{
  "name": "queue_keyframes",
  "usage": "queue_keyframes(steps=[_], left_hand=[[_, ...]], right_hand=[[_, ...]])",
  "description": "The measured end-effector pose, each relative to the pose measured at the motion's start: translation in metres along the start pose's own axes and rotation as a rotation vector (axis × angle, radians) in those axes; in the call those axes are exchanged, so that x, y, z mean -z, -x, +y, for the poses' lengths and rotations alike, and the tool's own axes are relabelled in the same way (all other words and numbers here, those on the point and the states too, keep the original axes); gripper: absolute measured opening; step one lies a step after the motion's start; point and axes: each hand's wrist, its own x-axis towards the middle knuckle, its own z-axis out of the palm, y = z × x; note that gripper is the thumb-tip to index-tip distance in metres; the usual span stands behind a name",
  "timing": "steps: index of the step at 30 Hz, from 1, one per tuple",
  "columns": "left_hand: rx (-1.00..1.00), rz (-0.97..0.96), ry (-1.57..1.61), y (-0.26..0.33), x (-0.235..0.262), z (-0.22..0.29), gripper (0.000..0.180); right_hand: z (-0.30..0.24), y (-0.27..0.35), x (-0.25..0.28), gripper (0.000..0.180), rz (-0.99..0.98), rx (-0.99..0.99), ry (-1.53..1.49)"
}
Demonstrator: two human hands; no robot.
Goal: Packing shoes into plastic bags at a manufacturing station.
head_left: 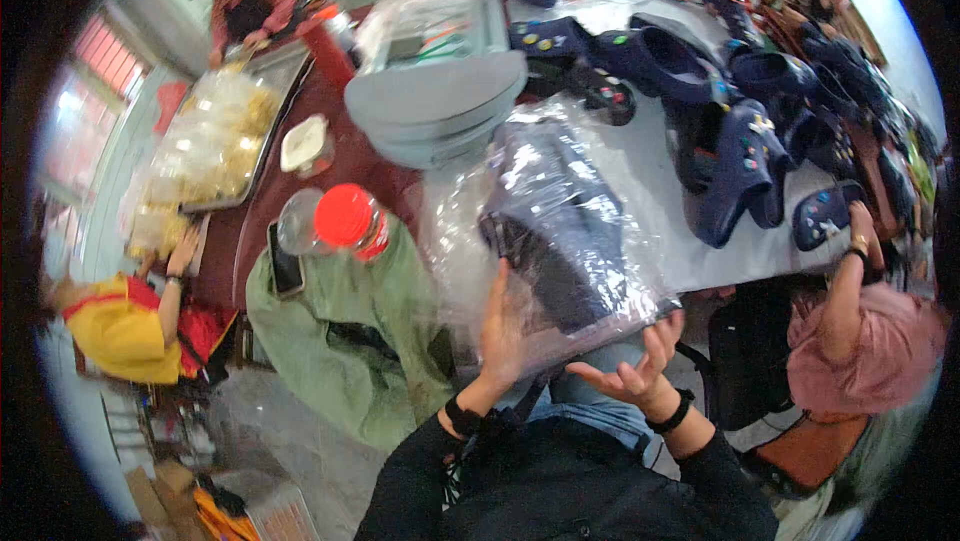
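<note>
A clear plastic bag (648,271) with dark navy contents (565,211) lies at the table's near edge, just in front of me. The contents look like clogs, but glare on the plastic hides their exact shape. My left hand (502,331) is against the bag's near left side, fingers stretched out and slightly blurred. At the near right corner is my right hand (638,369), palm turned up and fingers spread. Its fingertips are close to the bag's edge; I cannot tell whether they touch it. Neither hand grips anything.
Navy clogs with small charms (745,161) are heaped to the right. Grey rounded plastic bins (435,106) stand beyond the bag. A red-lidded jar (350,219) and a phone (286,263) rest on green cloth (350,341). Co-workers sit around, one in pink (860,351), one in yellow (125,331).
</note>
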Motion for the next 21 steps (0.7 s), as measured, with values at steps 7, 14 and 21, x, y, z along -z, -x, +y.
queue_keyframes(steps=[7, 14, 21], left_hand=[[0.031, -0.127, 0.278, 0.019, -0.02, 0.026, 0.053], [-0.097, -0.466, -0.296, 0.053, 0.014, 0.075, 0.055], [-0.158, 0.746, -1.081, 0.053, 0.177, 0.048, 0.033]], right_hand=[[0.013, -0.028, 0.003, 0.093, -0.336, -0.283, -0.052], [0.026, -0.035, 0.014, 0.083, -0.213, -0.425, -0.135], [0.025, -0.037, 0.052, 0.082, 0.24, -0.673, -0.1]])
